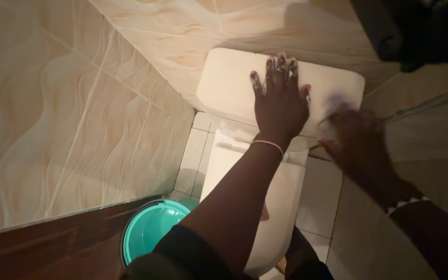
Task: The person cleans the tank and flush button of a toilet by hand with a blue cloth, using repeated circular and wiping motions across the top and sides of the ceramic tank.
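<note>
A white toilet stands below me, its tank lid against the tiled wall and its closed seat lid nearer to me. My left hand lies flat on the tank lid with the fingers spread, holding nothing. My right hand is blurred at the tank's right front edge and seems to press a pale cloth or sponge against it. I cannot make out the cloth clearly.
A teal bucket sits on the floor left of the toilet. Beige wavy tiles cover the walls. Dark fabric hangs at the top right. A dark wooden edge runs along the lower left.
</note>
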